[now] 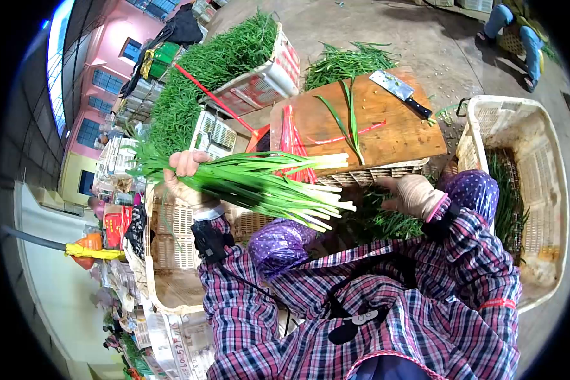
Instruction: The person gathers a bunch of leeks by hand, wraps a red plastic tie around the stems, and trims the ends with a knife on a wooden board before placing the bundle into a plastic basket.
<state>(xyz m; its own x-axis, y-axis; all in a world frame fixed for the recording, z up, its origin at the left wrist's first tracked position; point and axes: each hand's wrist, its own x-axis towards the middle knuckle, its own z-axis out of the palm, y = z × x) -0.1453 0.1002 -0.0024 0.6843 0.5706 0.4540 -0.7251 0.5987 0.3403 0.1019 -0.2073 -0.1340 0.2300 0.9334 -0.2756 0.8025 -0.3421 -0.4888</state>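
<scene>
My left hand (189, 180), in a fingerless covering, is closed around the leafy part of a bunch of garlic chives (259, 183). Its white stem ends point right, towards the wooden board (386, 136). My right hand (413, 196) is apart from the bunch, fingers parted and holding nothing, above loose greens (386, 221) near my lap. On the board rest a cleaver (392, 85) with a black handle, a few loose green leaves (351, 120) and a red strip (367, 130). A bundle of red ties (289, 139) hangs at the board's left edge, partly behind the chives.
A crate heaped with greens (269, 79) stands beyond the board, beside a loose pile of greens (348, 62). A tall cream crate (544, 190) is on my right, another crate (171, 285) on my left. A red-handled tool (215, 98) leans there. Another person (516, 38) is at upper right.
</scene>
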